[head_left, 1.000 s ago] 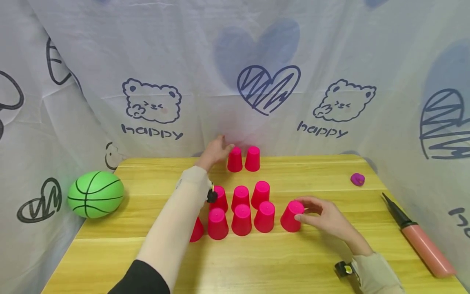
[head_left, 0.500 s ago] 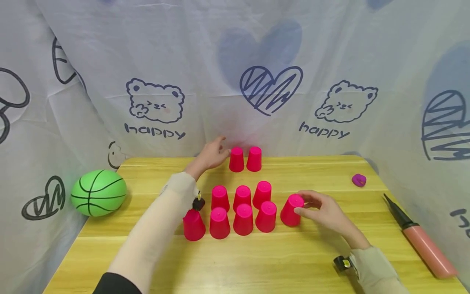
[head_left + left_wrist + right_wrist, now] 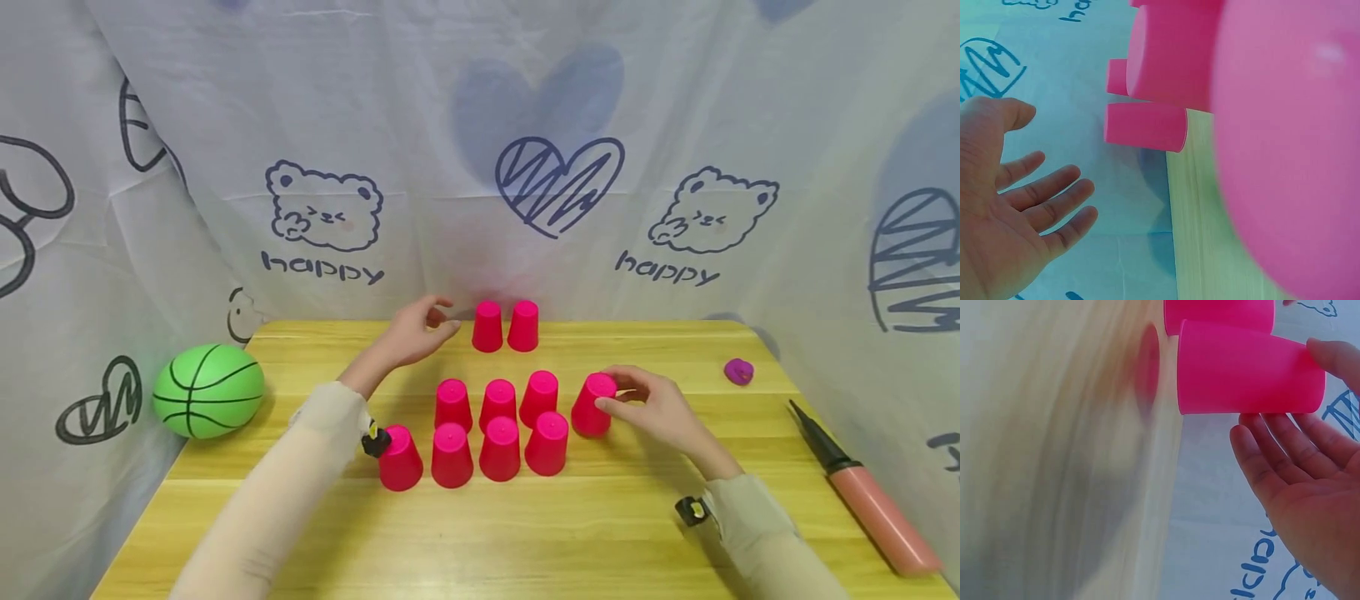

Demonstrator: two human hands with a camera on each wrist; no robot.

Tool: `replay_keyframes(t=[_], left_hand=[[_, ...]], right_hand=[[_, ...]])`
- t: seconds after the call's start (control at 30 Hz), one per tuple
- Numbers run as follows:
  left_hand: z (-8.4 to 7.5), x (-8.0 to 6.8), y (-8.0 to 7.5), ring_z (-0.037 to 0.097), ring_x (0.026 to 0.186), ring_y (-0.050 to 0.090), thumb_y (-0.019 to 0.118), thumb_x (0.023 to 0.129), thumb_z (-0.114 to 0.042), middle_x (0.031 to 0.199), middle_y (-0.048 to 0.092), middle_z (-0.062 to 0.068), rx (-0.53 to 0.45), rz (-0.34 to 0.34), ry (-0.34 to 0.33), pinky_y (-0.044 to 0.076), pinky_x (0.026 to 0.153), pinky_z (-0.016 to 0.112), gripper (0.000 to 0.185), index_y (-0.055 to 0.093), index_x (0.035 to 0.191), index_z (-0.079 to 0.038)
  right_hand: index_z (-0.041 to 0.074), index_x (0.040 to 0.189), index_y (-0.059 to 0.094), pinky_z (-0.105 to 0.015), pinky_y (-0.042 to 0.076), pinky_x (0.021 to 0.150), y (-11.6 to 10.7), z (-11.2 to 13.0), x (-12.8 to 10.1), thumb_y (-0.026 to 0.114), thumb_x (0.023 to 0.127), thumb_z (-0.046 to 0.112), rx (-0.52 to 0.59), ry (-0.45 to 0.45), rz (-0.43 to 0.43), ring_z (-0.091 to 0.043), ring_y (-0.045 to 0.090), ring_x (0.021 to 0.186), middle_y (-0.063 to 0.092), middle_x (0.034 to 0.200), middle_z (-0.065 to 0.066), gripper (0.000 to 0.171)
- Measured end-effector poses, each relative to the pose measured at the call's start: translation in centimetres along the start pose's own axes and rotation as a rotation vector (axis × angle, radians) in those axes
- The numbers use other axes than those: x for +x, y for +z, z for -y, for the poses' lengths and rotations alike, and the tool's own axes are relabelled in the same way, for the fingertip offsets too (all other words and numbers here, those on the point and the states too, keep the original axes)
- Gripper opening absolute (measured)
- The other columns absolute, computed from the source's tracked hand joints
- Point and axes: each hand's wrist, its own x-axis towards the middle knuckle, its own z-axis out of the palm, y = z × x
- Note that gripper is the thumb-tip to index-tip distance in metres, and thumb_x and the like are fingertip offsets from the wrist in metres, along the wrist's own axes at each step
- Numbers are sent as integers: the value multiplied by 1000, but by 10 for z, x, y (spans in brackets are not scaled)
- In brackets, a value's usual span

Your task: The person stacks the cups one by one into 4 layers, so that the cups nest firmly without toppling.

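My right hand (image 3: 654,408) pinches an upside-down pink cup (image 3: 592,406) between thumb and fingers. In the right wrist view this cup (image 3: 1247,372) hangs a little above the table, with a gap between its rim and its reflection. My left hand (image 3: 420,331) is spread and holds nothing, over the table's back part, left of two upside-down pink cups (image 3: 488,327). The left wrist view shows that hand's fingers (image 3: 1054,187) apart and relaxed. Three more pink cups (image 3: 452,406) stand in a middle row. Several others (image 3: 452,456) form a front row, all upside down.
A green ball (image 3: 210,392) with black lines lies at the table's left edge. To the right are a small purple object (image 3: 738,372) and a pink hand pump (image 3: 870,500) with a black nozzle. A patterned white cloth (image 3: 450,225) hangs behind the wooden table (image 3: 480,550).
My right hand has carried its cup from the front row's right end backward, level with the middle row. My left hand has drawn away from the back pair, leftward and nearer.
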Motion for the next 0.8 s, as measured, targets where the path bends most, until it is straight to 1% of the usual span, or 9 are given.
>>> replay_keyframes(t=[0.1, 0.23, 0.4, 0.57, 0.7, 0.8], left_hand=[[2, -11, -4, 39, 124, 65, 66, 102, -30, 134, 67, 22, -25, -14, 22, 57, 105, 52, 49, 56, 143, -4], [4, -27, -8, 38, 125, 65, 69, 101, -32, 136, 67, 21, -43, -30, 29, 58, 105, 53, 50, 58, 142, -7], [8, -45, -10, 35, 124, 67, 71, 99, -34, 134, 69, 17, -55, -37, 31, 58, 103, 55, 50, 59, 141, -11], [10, -59, -9, 33, 120, 68, 73, 97, -30, 131, 71, 14, -79, -57, 47, 57, 104, 55, 48, 60, 140, -12], [13, -70, -8, 31, 119, 69, 74, 97, -29, 129, 73, 12, -93, -62, 51, 57, 101, 55, 48, 61, 140, -13], [14, -79, -8, 30, 118, 70, 75, 97, -28, 129, 73, 10, -99, -60, 56, 58, 100, 54, 48, 61, 140, -14]], right_hand=[[3, 137, 66, -30, 61, 95, -1, 1, 9, 82, 93, 28, -5, -20, -9, -30, 70, 112, 74, 127, -15, 52], [3, 137, 65, -38, 61, 97, -1, 3, 20, 81, 94, 29, -20, -20, -19, -31, 70, 112, 73, 128, -16, 53], [4, 138, 65, -44, 61, 98, -2, 5, 32, 81, 94, 29, -43, -12, -37, -31, 69, 112, 73, 129, -16, 53], [4, 139, 64, -48, 60, 100, -2, 6, 44, 79, 96, 31, -41, -10, -52, -33, 68, 114, 71, 131, -17, 53], [5, 141, 63, -49, 59, 101, -2, 6, 51, 78, 96, 36, -47, 12, -55, -32, 67, 116, 70, 133, -17, 56], [4, 140, 63, -44, 60, 99, -2, 7, 58, 78, 96, 34, -44, 14, -62, -32, 67, 115, 71, 132, -17, 55]])
